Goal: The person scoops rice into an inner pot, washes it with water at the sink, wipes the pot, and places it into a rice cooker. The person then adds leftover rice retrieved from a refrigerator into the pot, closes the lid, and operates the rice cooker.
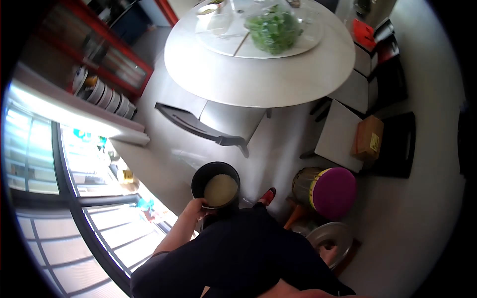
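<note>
A dark round pot (198, 179) with pale grains like rice (220, 190) in its bottom is held at its near left rim by my left hand (196, 209). Down at the lower right, my right hand (327, 254) is closed at the middle of a round silvery lid (343, 238), over a dark knob-like part. Its fingertips are partly hidden. Just beyond the lid stands a container with a purple round top (335, 193) and a yellow rim.
A round white table (223, 84) carries a bag of leafy greens (273, 30). A grey-backed chair (198, 124) faces it. More chairs line the right wall, one holding a cardboard box (367, 138). Windows (39, 218) are at left. A red shoe (268, 196) shows below.
</note>
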`<control>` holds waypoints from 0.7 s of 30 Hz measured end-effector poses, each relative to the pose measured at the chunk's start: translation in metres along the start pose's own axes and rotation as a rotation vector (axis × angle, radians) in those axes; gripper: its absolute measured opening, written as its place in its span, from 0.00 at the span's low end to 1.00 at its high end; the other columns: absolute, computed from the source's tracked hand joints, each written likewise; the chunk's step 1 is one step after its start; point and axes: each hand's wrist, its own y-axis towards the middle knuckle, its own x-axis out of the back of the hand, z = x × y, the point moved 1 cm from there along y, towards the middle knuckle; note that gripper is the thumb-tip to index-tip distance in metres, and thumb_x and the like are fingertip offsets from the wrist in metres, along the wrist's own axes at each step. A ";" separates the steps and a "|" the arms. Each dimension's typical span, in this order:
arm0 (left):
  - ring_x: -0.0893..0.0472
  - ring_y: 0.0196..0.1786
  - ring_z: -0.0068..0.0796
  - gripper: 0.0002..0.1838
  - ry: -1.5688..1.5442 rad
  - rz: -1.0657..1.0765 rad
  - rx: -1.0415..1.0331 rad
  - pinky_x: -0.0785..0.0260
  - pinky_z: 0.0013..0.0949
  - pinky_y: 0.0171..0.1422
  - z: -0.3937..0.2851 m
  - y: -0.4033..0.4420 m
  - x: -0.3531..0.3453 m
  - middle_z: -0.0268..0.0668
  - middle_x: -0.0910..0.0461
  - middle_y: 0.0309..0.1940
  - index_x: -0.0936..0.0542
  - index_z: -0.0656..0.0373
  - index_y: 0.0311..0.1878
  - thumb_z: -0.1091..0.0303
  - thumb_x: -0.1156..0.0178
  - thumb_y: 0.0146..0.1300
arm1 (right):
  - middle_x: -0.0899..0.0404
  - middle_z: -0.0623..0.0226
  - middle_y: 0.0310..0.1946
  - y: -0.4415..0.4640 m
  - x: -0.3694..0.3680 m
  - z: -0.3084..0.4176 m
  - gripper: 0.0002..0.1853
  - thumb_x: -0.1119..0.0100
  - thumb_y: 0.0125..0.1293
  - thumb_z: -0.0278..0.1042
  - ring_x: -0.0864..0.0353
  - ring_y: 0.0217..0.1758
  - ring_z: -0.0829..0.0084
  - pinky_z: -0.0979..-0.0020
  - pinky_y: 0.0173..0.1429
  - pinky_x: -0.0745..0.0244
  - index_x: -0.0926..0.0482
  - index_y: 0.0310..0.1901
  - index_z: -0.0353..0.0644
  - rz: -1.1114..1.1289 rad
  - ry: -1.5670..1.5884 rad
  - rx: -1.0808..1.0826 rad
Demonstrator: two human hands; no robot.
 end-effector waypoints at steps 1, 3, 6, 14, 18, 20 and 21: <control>0.25 0.51 0.64 0.23 -0.027 -0.003 -0.010 0.25 0.63 0.51 -0.002 0.000 0.005 0.62 0.33 0.52 0.41 0.77 0.57 0.79 0.54 0.58 | 0.29 0.44 0.50 -0.010 0.008 0.014 0.32 0.32 0.43 0.33 0.30 0.55 0.48 0.56 0.58 0.32 0.31 0.52 0.34 0.051 0.036 -0.053; 0.25 0.52 0.64 0.24 -0.079 -0.008 -0.028 0.25 0.63 0.51 -0.007 0.000 0.018 0.61 0.35 0.54 0.42 0.76 0.58 0.80 0.55 0.58 | 0.29 0.44 0.51 -0.024 0.018 0.032 0.32 0.32 0.45 0.33 0.30 0.56 0.49 0.57 0.59 0.32 0.31 0.53 0.34 0.127 0.068 -0.127; 0.24 0.52 0.62 0.24 -0.125 -0.033 -0.045 0.24 0.63 0.49 -0.022 -0.003 0.035 0.57 0.34 0.55 0.40 0.72 0.59 0.81 0.54 0.58 | 0.29 0.44 0.52 -0.018 0.014 0.049 0.30 0.34 0.47 0.34 0.29 0.57 0.49 0.57 0.59 0.32 0.31 0.53 0.33 0.155 -0.012 -0.048; 0.25 0.51 0.66 0.24 -0.218 -0.042 -0.176 0.25 0.66 0.49 -0.096 0.018 0.103 0.58 0.36 0.54 0.41 0.74 0.60 0.80 0.52 0.60 | 0.28 0.45 0.54 0.004 -0.018 0.157 0.26 0.38 0.54 0.35 0.29 0.58 0.50 0.59 0.59 0.32 0.29 0.54 0.33 0.079 -0.380 0.307; 0.21 0.43 0.60 0.25 -0.252 -0.119 -0.332 0.20 0.58 0.37 -0.148 0.021 0.137 0.53 0.30 0.48 0.40 0.65 0.60 0.80 0.51 0.57 | 0.28 0.46 0.54 -0.005 -0.024 0.225 0.24 0.40 0.57 0.36 0.28 0.58 0.51 0.59 0.60 0.32 0.28 0.54 0.33 0.012 -0.514 0.443; 0.21 0.43 0.58 0.25 -0.305 -0.195 -0.350 0.19 0.56 0.36 -0.177 0.025 0.144 0.52 0.31 0.49 0.40 0.62 0.60 0.80 0.51 0.57 | 0.28 0.46 0.55 -0.007 -0.026 0.257 0.23 0.41 0.58 0.37 0.28 0.59 0.51 0.60 0.60 0.32 0.28 0.54 0.32 -0.023 -0.568 0.519; 0.21 0.43 0.57 0.26 -0.325 -0.233 -0.360 0.19 0.55 0.35 -0.192 0.027 0.151 0.52 0.31 0.50 0.41 0.60 0.60 0.81 0.51 0.57 | 0.28 0.46 0.55 -0.007 -0.026 0.274 0.23 0.41 0.59 0.37 0.28 0.59 0.52 0.60 0.60 0.32 0.28 0.54 0.32 -0.046 -0.585 0.566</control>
